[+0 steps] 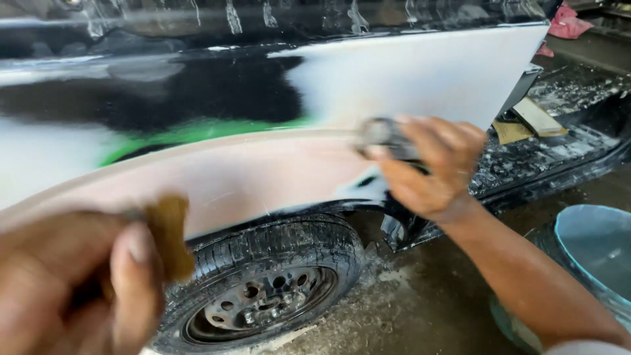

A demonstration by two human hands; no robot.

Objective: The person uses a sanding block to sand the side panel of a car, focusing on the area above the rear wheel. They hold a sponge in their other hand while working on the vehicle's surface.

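Observation:
I look down at a car's rear fender (263, 174), coated in pinkish filler and white primer, with black paint and a green stripe above it. My right hand (430, 167) presses a grey sanding pad (382, 137) against the panel just above the wheel arch. My left hand (72, 283) is close to the camera at the lower left, blurred, its fingers closed on a brown folded piece of sandpaper (171, 233). The left hand is off the panel.
A black tyre with a steel rim (263, 289) sits under the arch on a wet, dusty concrete floor. A pale blue bucket (591, 256) stands at the lower right. Wood scraps (536, 118) and a pink rag (568, 26) lie beyond the open door sill.

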